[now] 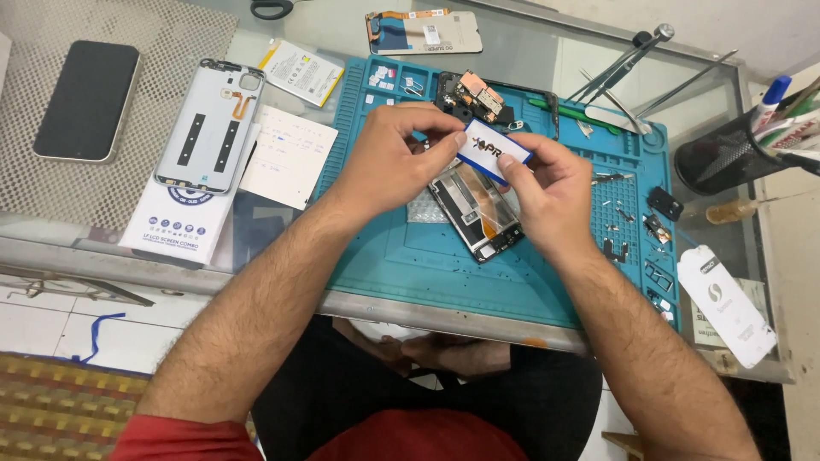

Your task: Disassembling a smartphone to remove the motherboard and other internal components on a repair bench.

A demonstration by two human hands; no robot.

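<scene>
Head view — both hands' fingers pinch a white-and-blue card [489, 147]; mesh cup [726, 158] holds pens

Scissors [272, 8] cut off at the top edge; mat's [444, 273] small parts indistinct.

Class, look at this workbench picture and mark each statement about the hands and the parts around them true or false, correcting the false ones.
1. Both hands hold one small white and blue card. True.
2. The left hand holds tweezers. False: the tweezers lie untouched on the glass at the mat's far edge.
3. An opened phone frame lies on the teal mat under the hands. True.
4. The dark phone lies on the teal mat. False: it lies on a mesh pad at the left.
</scene>
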